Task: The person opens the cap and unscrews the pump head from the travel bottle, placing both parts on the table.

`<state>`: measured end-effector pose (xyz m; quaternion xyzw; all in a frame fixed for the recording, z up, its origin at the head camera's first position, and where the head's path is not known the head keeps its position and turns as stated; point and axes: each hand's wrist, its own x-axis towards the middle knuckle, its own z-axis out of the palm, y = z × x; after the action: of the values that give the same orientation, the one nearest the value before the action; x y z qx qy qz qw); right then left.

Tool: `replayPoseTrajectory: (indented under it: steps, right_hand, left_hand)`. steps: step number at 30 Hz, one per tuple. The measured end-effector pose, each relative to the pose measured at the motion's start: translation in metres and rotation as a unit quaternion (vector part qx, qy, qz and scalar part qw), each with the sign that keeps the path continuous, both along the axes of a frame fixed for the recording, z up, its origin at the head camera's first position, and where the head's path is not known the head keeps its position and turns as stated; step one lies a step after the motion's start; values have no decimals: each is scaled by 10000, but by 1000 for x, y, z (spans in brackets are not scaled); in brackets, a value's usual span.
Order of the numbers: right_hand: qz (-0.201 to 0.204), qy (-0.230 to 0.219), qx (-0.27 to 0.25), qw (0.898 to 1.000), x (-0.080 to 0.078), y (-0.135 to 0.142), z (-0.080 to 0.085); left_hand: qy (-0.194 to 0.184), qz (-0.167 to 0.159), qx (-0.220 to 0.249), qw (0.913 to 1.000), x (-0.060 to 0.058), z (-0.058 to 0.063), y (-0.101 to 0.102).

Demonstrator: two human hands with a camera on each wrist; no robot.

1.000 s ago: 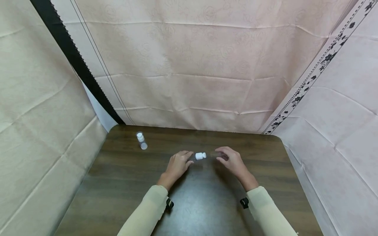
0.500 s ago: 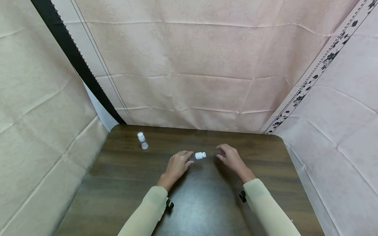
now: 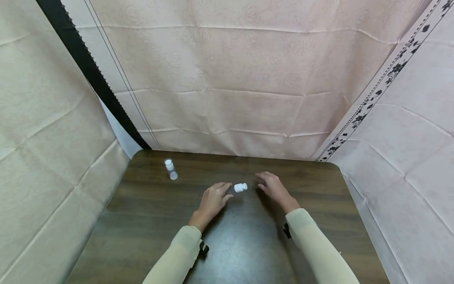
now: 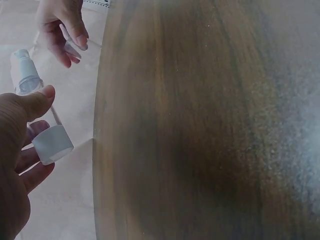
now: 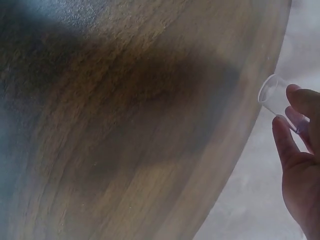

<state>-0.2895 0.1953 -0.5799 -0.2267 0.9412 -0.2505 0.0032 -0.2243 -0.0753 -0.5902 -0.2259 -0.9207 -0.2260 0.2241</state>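
Note:
My left hand grips a small clear pump bottle by its see-through body, thumb on one side and fingers on the other. Its white pump top sticks out toward the right, and a white band closes off its base in the left wrist view. Across a short gap, my right hand pinches a clear cup-shaped cap between thumb and fingers, rim pointing away from the palm. Pump and cap are apart. A second clear bottle with a white top is on the table at the far left.
Both hands are over the far half of a dark wooden table with rounded far corners. Pale cloth hangs behind it, with more cloth at both sides. Dark bands are worn at both wrists, by the light sleeves.
My right hand has moved a little away from the body and slightly left, with the clear cap in it. The left hand and its pump bottle have stayed nearly still.

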Motion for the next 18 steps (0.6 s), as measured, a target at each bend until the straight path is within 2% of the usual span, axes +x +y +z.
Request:
replayPoseTrajectory:
  steps: [5, 13, 18]
  right_hand:
    - [176, 203, 264, 9993, -4, -3, -5]
    - [291, 166, 636, 9974, -9, -6, -10]
    - [355, 164, 682, 9969, -10, -7, -14]
  left_hand:
    - [-4, 0, 80, 10000, 1, 0, -1]
    - [70, -3, 53, 10000, 2, -1, 0]
    - [-63, -12, -29, 10000, 3, 0, 0]
